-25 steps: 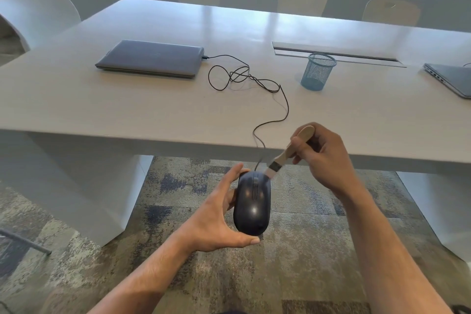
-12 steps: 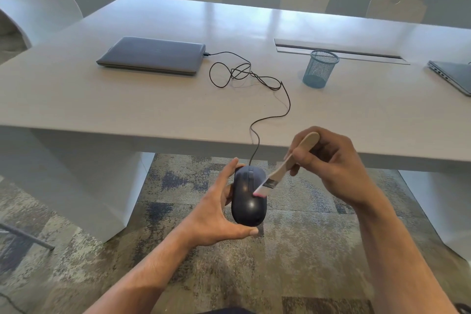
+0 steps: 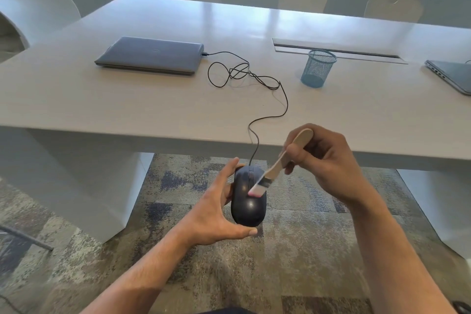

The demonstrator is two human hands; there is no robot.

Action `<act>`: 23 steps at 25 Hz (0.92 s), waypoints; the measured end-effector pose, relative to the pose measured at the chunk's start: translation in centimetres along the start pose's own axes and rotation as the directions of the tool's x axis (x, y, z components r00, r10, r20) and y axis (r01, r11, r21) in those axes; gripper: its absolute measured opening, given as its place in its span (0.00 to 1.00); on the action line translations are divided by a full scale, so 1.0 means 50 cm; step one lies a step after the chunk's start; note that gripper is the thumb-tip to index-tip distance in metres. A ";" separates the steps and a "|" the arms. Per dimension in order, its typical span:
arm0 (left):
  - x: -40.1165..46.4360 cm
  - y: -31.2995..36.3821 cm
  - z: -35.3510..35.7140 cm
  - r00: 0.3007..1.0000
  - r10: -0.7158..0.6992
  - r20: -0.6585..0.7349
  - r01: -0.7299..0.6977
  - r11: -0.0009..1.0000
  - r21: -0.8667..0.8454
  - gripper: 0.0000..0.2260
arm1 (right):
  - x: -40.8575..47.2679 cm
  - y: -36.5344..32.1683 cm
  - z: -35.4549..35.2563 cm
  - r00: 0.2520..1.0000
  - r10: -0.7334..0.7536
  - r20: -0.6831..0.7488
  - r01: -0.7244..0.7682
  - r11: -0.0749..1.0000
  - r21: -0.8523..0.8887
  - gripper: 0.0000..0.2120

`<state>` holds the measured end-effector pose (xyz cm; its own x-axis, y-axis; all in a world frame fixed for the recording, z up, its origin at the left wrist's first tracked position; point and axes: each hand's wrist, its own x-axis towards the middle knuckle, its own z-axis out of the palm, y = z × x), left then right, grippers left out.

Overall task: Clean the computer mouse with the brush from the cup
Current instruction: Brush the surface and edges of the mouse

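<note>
Wired mouse: cradled off the table in left hand, fingers wrapped around its sides, steadying it. Brush: pinched by right hand, bristles on the mouse's top. Mesh cup: at 1 o'clock.

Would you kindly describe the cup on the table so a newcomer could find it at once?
Start at the long pale table and look toward its far right, just in front of the narrow cable slot. There the cup stands upright, between the two closed grey laptops. It is the only blue, see-through wire-mesh thing on the table, and looks empty.
</note>
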<state>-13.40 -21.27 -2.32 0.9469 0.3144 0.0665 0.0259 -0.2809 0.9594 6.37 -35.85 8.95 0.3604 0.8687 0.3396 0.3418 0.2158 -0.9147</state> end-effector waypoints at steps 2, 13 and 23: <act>0.000 0.004 -0.001 1.000 -0.009 -0.003 0.009 1.000 0.003 0.56 | 0.005 -0.007 -0.001 1.000 -0.013 -0.018 0.014 0.999 0.033 0.04; 0.015 0.019 0.002 0.999 -0.048 -0.007 0.048 0.992 0.118 0.58 | 0.012 -0.033 0.041 0.998 0.024 -0.063 -0.042 0.954 -0.296 0.04; 0.023 0.022 0.013 0.998 -0.057 -0.027 0.062 0.973 0.221 0.59 | 0.041 -0.053 0.075 0.969 -0.075 -0.237 -0.082 0.803 -0.590 0.09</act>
<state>-12.08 -21.79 -1.34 0.9348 0.3546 0.0191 0.1544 -0.4544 0.8773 2.95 -32.96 11.24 0.5292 0.7196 0.4495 0.7569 -0.1609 -0.6334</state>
